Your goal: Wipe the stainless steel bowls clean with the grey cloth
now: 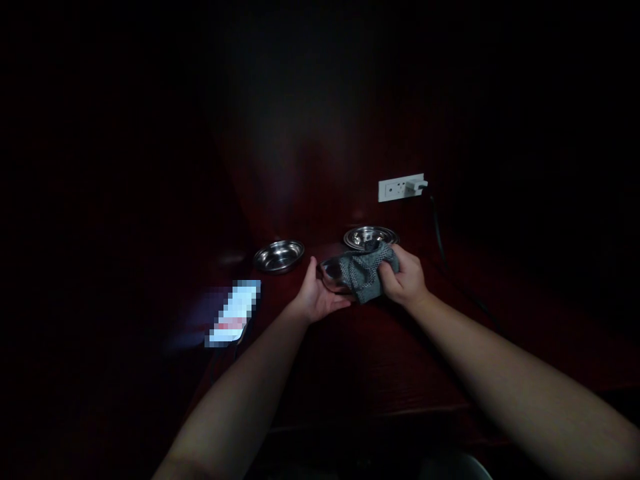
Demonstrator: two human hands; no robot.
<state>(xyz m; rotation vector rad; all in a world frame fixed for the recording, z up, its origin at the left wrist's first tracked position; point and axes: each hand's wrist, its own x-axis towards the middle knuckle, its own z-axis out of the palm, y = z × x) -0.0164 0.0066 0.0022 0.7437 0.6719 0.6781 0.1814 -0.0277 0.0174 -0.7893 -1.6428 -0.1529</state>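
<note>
My left hand point(319, 297) holds a shiny metal bowl point(334, 275) by its left side, thumb up along the rim and fingers underneath. Against the bowl's right side my right hand point(406, 275) grips a grey-green patterned cloth point(370, 272), which covers much of the bowl. Just behind the cloth sits a second metal bowl point(367, 235), partly hidden by it; its several rim lines suggest a stack. To the left of my left hand another shallow metal bowl point(279, 255) rests on the dark red table.
A lit phone point(234, 313), its screen blurred, stands at the left of the dark red table point(360, 373). On the back wall is a white socket point(400, 188) with a plug and a black cable point(437, 230) running down to the right. The surroundings are very dark.
</note>
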